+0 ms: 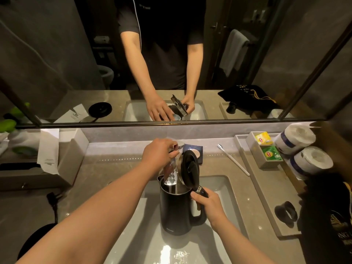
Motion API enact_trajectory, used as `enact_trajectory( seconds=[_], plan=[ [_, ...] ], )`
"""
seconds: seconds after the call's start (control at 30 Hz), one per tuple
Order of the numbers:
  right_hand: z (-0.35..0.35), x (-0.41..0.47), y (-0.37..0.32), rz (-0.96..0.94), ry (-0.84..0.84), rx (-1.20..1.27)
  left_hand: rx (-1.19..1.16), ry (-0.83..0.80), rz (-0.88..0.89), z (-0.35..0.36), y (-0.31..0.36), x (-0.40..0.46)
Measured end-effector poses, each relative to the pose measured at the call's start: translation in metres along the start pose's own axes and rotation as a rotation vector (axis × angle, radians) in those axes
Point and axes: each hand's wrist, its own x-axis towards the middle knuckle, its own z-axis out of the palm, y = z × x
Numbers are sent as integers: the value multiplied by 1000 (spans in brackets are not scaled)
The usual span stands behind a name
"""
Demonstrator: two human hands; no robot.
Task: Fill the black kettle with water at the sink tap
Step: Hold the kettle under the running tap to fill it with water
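Kettle [176, 210]: I see it upright in the sink [224, 189], black, directly under the tap [172, 172].
Lid [189, 167]: hinged back and standing open above the kettle's handle side.
Water: a stream falls from the tap spout into the kettle's open mouth; I cannot tell how full it is.
Right hand [209, 203]: my fingers are curled tight round the kettle's handle [200, 208], thumb near the top beside the lid hinge.
Left hand [160, 152]: reached past the kettle, fingers closed over the tap lever [178, 146] behind and above the kettle.
Hands together or apart: apart, one on each side of the kettle, left further back.
Toothbrush [233, 160]: lies on the surface right of the kettle, behind the sink.
Tray [245, 149]: further right of the kettle, carrying a box with yellow tea bags [263, 138] and green tea bags [271, 154].
Paper rolls [302, 149]: two, stacked at the tray's far right edge.
Base [33, 240]: a dark round disc on the surface, left of the kettle, near my left forearm.
Mirror [57, 54]: behind the kettle, repeating both hands and the open lid.
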Motion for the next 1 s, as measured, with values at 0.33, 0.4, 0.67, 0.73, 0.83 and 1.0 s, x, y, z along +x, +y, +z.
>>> enact_trajectory(
  seconds=[0.33,0.4,0.67,0.73,0.83,1.0],
  plan=[
    [8,4,0,8,-11,3,-137,-84,-41,-3,-9,-9],
    [9,5,1,7,-6,-2,-115,-77,-32,-2,-11,-10],
    [10,2,6,14,4,-22,-112,-98,1,-1,-14,-16],
    [10,1,6,8,8,-25,-115,-106,4,-1,-14,-16],
    [10,-1,7,6,19,-26,-122,-96,16,0,-14,-18],
    [10,-3,10,0,30,-31,-119,-80,-7,6,-15,-22]
  ],
)
